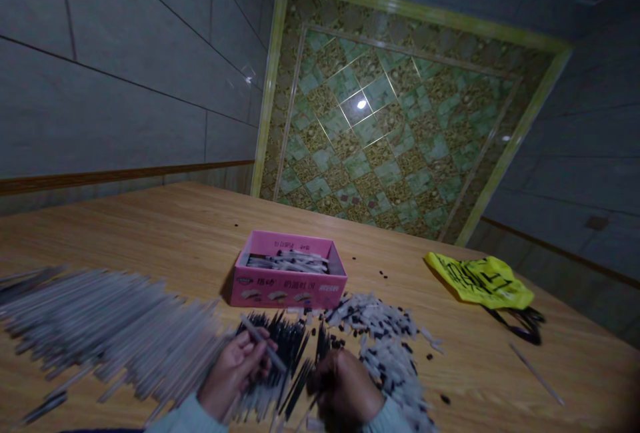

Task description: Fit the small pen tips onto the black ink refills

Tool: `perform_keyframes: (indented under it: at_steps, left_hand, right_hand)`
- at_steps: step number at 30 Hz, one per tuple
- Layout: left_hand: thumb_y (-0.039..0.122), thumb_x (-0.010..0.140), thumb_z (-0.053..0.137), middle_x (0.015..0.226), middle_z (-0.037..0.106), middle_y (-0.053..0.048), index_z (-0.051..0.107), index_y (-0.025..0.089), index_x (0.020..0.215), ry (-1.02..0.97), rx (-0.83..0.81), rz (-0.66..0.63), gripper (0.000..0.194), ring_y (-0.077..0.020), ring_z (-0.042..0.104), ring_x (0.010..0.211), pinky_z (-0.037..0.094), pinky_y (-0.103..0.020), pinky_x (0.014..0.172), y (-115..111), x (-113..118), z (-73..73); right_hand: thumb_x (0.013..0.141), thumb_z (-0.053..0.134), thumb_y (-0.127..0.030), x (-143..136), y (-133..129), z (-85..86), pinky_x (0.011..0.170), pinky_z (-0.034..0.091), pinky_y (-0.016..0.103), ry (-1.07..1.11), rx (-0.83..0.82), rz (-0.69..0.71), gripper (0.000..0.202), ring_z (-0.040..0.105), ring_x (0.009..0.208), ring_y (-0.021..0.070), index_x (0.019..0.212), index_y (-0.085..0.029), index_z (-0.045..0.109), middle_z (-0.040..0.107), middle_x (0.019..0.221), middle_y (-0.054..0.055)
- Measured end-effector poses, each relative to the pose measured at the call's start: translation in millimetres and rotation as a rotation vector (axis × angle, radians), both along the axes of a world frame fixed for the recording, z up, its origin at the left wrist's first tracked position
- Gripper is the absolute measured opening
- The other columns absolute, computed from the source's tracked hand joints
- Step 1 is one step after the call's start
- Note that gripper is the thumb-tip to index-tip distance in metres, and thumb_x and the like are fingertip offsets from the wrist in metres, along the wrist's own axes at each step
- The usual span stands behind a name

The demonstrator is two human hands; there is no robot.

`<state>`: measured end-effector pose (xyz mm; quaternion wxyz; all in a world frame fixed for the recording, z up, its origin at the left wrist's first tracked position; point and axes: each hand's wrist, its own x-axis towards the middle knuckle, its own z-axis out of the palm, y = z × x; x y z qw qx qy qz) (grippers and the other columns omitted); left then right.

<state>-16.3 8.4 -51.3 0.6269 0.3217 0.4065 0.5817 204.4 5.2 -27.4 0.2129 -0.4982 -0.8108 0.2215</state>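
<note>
My left hand [237, 370] pinches a clear pen barrel [263, 342] slanting across its fingers. Under it spreads a pile of pen refills [287, 346] with dark tips. My right hand [347, 386] is curled closed beside more dark-tipped refills; its fingertips are in shadow, and what they hold cannot be made out. Left of my left hand lies a broad heap of translucent pen barrels [115, 326]. To the right of my right hand, whitish caps or grips [395, 363] lie heaped with small black plugs [340, 343] among them.
A pink open box [287, 290] with assembled-looking pens [290, 262] stands beyond my hands. A yellow bag [480, 281] with black lettering lies at the right, near a single thin stick [537, 374]. The wooden table [200, 220] meets a tiled wall [125, 86] on the left.
</note>
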Motion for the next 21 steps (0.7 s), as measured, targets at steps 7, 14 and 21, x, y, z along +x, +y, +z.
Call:
perform_keyframes:
  at_steps: [7, 14, 21]
  left_hand:
    - [0.027, 0.062, 0.073, 0.069, 0.067, -0.002, 0.055, 0.015, 0.084, -0.135, 0.030, 0.057, 0.031, -0.0084, 0.056, 0.048, 0.044, -0.019, 0.044, -2, 5, 12.3]
    - [0.012, 0.067, 0.068, 0.065, 0.064, 0.001, 0.059, 0.013, 0.079, -0.333, 0.051, 0.129, 0.016, -0.0071, 0.059, 0.053, 0.049, -0.015, 0.049, 24, 13, 17.6]
    - [0.001, 0.071, 0.059, 0.062, 0.066, -0.001, 0.059, 0.012, 0.073, -0.417, 0.008, 0.198, 0.011, -0.0091, 0.064, 0.053, 0.053, -0.016, 0.048, 19, 4, 13.5]
  right_hand:
    - [0.052, 0.061, -0.010, -14, -2, -12.3, 0.049, 0.032, 0.020, -0.073, 0.122, -0.019, 0.020, 0.059, 0.057, 0.0151, 0.057, -0.025, 0.073, 0.068, 0.058, -0.001]
    - [0.058, 0.060, -0.011, -20, 0, -13.5, 0.052, 0.034, 0.020, 0.007, 0.136, 0.060, 0.014, 0.057, 0.062, 0.0141, 0.055, -0.022, 0.069, 0.065, 0.064, 0.000]
    - [0.074, 0.060, -0.030, -22, -2, 12.8, 0.071, 0.045, 0.028, 0.717, 0.124, -0.228, 0.018, 0.059, 0.080, 0.0206, 0.087, -0.019, 0.063, 0.065, 0.084, 0.006]
